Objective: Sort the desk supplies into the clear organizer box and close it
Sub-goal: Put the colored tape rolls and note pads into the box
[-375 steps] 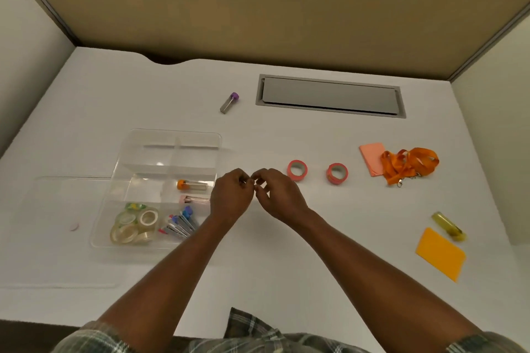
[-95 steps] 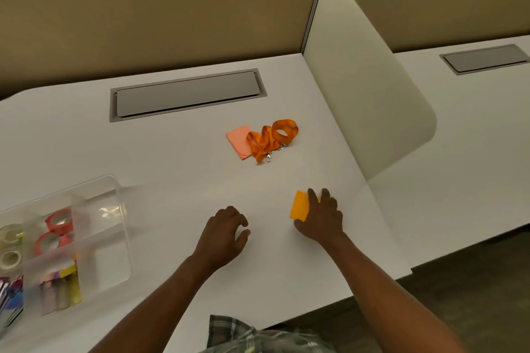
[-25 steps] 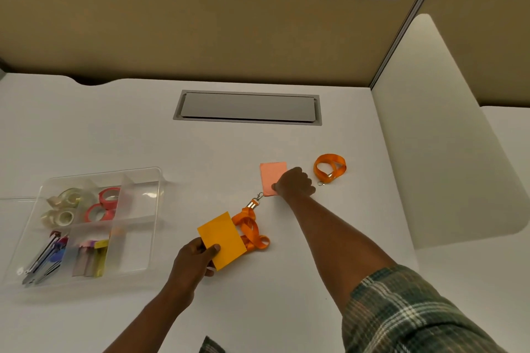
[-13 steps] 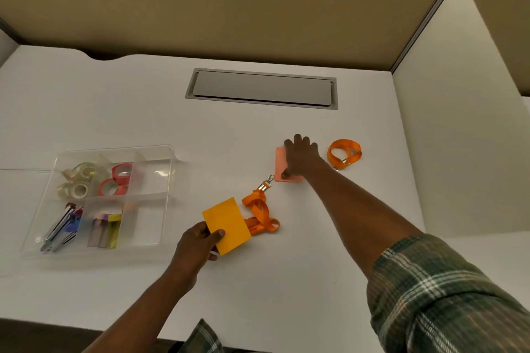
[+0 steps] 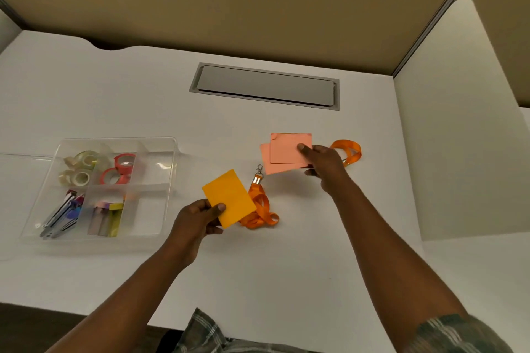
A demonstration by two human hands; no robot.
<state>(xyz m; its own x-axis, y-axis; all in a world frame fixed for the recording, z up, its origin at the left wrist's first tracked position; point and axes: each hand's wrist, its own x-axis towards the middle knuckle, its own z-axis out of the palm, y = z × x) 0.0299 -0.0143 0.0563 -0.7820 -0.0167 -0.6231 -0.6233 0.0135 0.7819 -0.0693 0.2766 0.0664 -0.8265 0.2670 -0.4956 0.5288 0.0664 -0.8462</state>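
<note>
Several tape rolls sit in organizer box; left fingers pinch yellow card, right fingers pink sheets.

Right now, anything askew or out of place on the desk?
The pink notes in the right hand are fanned apart, two sheets offset, one corner curled. Two orange lanyards lie loose outside the box.

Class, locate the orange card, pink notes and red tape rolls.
orange card [image 5: 229, 198], head view, middle of its face.
pink notes [image 5: 284, 152], head view, centre of top sheet.
red tape rolls [image 5: 121, 160], head view, upper roll's red band.
</note>
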